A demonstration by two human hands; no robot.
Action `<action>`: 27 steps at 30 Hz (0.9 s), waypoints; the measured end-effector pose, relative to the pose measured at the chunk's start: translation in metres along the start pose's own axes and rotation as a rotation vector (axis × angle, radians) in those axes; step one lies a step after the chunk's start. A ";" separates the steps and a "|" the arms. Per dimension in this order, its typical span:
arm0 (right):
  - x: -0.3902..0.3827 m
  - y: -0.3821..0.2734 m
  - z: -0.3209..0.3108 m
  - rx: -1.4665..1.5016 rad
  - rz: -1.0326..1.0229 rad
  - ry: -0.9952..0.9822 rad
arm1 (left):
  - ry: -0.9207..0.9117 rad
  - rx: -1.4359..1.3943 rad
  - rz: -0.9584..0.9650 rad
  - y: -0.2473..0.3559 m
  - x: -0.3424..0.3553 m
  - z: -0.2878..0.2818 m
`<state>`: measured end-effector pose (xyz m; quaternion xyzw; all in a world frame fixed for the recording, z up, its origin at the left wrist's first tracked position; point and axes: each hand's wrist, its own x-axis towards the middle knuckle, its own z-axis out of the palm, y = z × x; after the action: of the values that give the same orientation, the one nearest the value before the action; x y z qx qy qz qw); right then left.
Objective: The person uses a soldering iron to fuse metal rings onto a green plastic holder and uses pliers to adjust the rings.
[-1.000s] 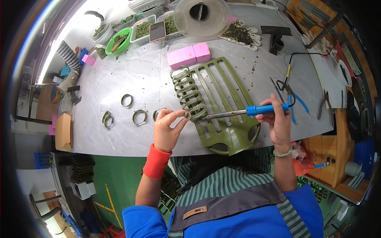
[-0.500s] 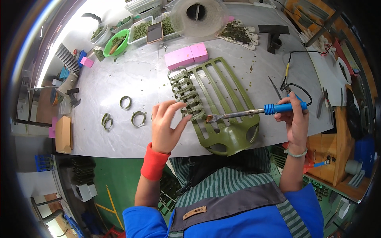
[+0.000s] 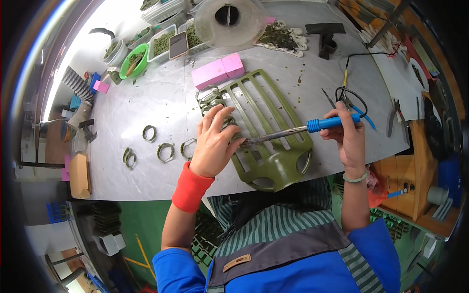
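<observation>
My right hand (image 3: 344,139) grips the blue handle of a soldering iron (image 3: 288,132), its metal shaft pointing left. The iron's tip ends close to my left thumb, over the left edge of an olive-green slotted frame (image 3: 281,166). My left hand (image 3: 212,141), with a red wristband, is closed at the row of green ring-shaped bands (image 3: 211,100) along that edge. Its fingers cover the lower bands, so the exact grip is partly hidden. Left of my hand, loose green bands (image 3: 166,152) lie on the grey table, one partly behind my wrist.
Pink blocks (image 3: 217,72) stand behind the frame. Farther back are a green bowl (image 3: 134,61), tubs of green pieces, a phone (image 3: 179,45), a large translucent funnel-like piece (image 3: 210,24) and a stained glove (image 3: 283,39). The iron's cable (image 3: 344,73) and pliers (image 3: 392,117) lie at right.
My left hand has closed in on the bands, its fingers now bent over them. The soldering iron has shifted left with my right hand. The whole view has moved slightly.
</observation>
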<state>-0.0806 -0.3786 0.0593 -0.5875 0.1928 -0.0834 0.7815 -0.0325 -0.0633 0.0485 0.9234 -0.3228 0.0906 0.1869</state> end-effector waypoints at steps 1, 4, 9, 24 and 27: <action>0.001 0.002 0.002 0.007 -0.004 -0.005 | -0.004 0.007 0.000 0.000 0.000 0.001; 0.003 0.005 0.007 0.018 -0.016 -0.057 | -0.019 0.001 -0.004 0.000 0.001 0.002; 0.002 -0.003 0.002 -0.017 -0.011 -0.048 | -0.040 -0.001 0.006 -0.001 0.003 0.002; -0.009 -0.023 -0.021 -0.062 -0.046 -0.002 | 0.346 -0.015 -0.377 -0.084 -0.057 -0.040; -0.010 -0.022 -0.020 -0.065 -0.059 -0.004 | 0.189 0.291 -0.538 -0.126 -0.116 -0.050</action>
<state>-0.0954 -0.3991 0.0774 -0.6183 0.1765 -0.0989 0.7594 -0.0458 0.1129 0.0248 0.9802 -0.0318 0.1686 0.0992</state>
